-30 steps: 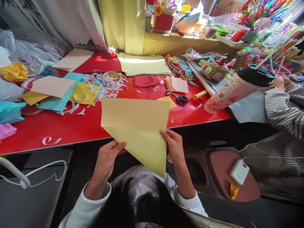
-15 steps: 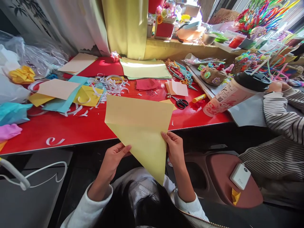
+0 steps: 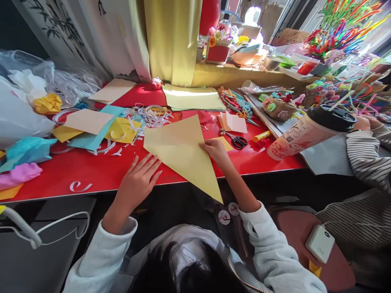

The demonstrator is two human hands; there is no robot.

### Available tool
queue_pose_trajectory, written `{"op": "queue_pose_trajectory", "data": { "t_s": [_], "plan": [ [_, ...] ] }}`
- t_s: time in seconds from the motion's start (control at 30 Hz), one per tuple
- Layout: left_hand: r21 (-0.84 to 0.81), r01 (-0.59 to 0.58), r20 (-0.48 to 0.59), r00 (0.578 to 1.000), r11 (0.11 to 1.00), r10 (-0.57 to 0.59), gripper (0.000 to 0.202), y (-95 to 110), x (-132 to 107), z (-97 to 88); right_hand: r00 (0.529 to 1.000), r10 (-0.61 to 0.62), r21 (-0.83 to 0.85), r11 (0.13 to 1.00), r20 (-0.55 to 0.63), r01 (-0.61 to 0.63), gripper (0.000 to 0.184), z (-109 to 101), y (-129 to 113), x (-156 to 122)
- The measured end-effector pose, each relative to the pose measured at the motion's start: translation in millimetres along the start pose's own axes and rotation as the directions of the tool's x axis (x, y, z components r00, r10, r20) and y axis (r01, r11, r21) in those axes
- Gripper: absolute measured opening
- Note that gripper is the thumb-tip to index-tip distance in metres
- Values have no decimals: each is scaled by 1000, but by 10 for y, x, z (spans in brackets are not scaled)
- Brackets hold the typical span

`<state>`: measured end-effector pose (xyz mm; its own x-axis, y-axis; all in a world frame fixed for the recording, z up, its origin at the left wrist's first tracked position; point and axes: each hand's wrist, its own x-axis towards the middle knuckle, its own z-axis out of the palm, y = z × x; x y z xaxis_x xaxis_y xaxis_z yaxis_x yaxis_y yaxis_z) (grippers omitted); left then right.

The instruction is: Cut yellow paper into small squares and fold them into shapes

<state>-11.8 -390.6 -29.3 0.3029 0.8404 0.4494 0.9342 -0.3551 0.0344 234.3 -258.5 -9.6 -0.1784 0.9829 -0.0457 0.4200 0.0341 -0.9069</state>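
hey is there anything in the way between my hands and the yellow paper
Nothing visible. Your right hand pinches the yellow paper at its right edge; your left hand has its fingertips at the lower left edge, nothing between. The scissors lie off to the right, apart from the paper.

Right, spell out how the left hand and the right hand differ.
The left hand is stretched out, palm down; the right hand is curled in a pinch. The left hand is by the lower-left edge of the sheet; the right hand grips its right edge. Both come from pale sleeves.
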Motion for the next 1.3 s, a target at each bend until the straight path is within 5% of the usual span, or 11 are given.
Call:
{"op": "queue_pose_trajectory", "data": {
  "t_s": [0.23, 0.5, 0.77, 0.9, 0.97, 1.0, 1.1, 1.13, 1.3],
  "plan": [
    [5, -51, 149, 988, 999, 50, 47, -179, 97, -41, 999, -35, -165, 986, -23, 31, 26, 19, 15, 41],
    [-65, -58, 136, 989, 996, 66, 44, -263, 199, -21, 994, -104, -439, 892, 36, 109, 22, -14, -85, 172],
    [5, -46, 140, 989, 999, 45, 44, -288, 190, -8, 980, -118, -813, 547, 159, 198, 18, -26, -317, 209],
    [44, -49, 155, 987, 998, 42, 46, -306, 174, -8, 969, -223, -902, 390, 103, 186, 24, 43, -511, 81],
    [55, -40, 150, 988, 998, 31, 45, -315, 172, -14, 912, -344, -858, 374, 224, 352, 32, 142, -573, -14],
    [60, -36, 146, 989, 998, 27, 45, -319, 175, -20, 841, -401, -784, 357, 362, 508, 35, 208, -580, -63],
    [76, -41, 148, 988, 996, 30, 44, -333, 191, -45, 499, -481, -429, 256, 721, 866, 49, 424, -490, -197],
    [79, -49, 153, 988, 996, 36, 44, -338, 196, -54, 451, -490, -384, 237, 746, 892, 56, 484, -432, -233],
    [65, -54, 168, 985, 996, 42, 51, -370, 195, -77, 466, -520, -414, 221, 716, 883, 62, 562, -161, -344]
  ]
}}
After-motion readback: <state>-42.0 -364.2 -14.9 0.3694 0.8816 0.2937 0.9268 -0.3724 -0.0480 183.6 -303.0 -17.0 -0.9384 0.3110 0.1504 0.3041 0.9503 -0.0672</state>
